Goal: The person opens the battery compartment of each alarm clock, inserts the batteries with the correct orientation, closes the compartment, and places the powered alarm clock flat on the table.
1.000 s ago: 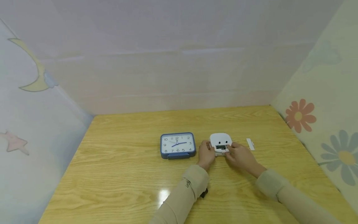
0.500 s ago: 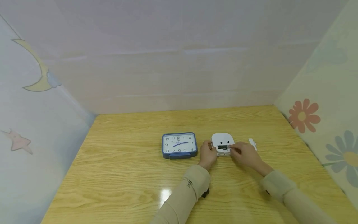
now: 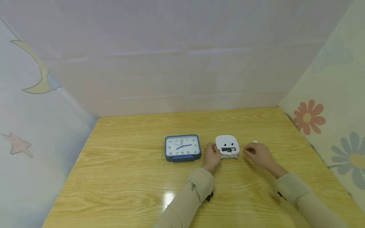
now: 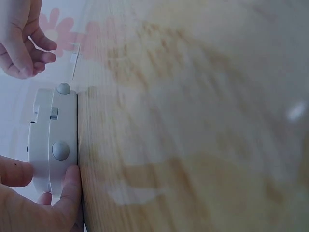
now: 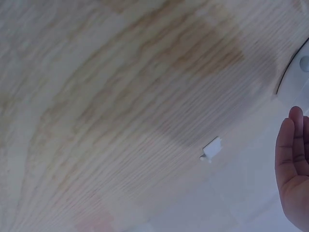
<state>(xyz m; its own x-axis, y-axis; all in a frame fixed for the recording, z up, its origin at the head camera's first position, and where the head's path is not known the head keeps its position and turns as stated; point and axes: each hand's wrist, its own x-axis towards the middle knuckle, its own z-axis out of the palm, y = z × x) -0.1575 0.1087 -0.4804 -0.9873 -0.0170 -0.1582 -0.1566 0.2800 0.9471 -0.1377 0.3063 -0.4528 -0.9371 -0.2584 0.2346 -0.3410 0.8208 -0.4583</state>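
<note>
A small white alarm clock (image 3: 226, 142) lies on its face, its back upward with two black knobs. Its battery compartment (image 3: 228, 149) is uncovered, with a dark interior and what looks like a battery inside. My left hand (image 3: 212, 157) grips the clock's left side; in the left wrist view, thumb and fingers pinch its casing (image 4: 63, 128). To the right, apart from the clock, my right hand (image 3: 260, 155) hovers with loosely bent fingers and nothing visible in them. The white battery cover (image 5: 212, 147) lies on the table, mostly hidden behind that hand in the head view.
A blue rectangular clock (image 3: 182, 148) stands left of my left hand, its dial showing. Both rest on a wood-grain table (image 3: 128, 177). Walls with printed flowers (image 3: 309, 117) and a moon border the table at the back and sides.
My right hand has let go of the white clock's compartment area and moved right, toward the battery cover. My left hand keeps its grip on the clock.
</note>
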